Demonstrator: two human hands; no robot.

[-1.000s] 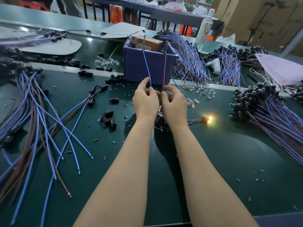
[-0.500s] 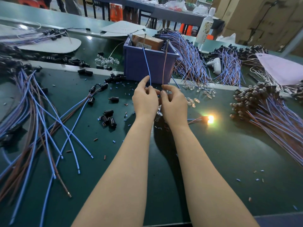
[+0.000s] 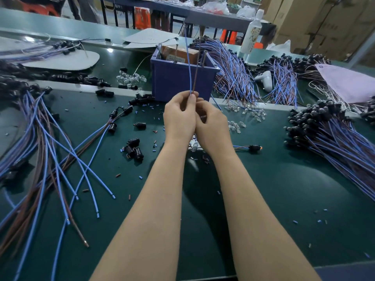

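Head camera, left to right: past loose wire leads [image 3: 60, 159] strewn on the table [image 3: 263, 189], the left hand [image 3: 178, 118] pinches a blue wire [image 3: 189, 74] and a brown wire [image 3: 195, 78] upright before the blue bin [image 3: 172, 84]. It looks like their lower ends are being fitted into a part, which next calls for a steady push. The right hand [image 3: 213, 126] curls just beside; what its grip holds is hidden behind the knuckles.

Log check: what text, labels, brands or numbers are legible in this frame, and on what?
None can be read.
Label on the box in the bin: print too small.
Bottle label: blurred pattern, no legible words.
Orange bag: blurred.
Mark on the pink sheet: too small.
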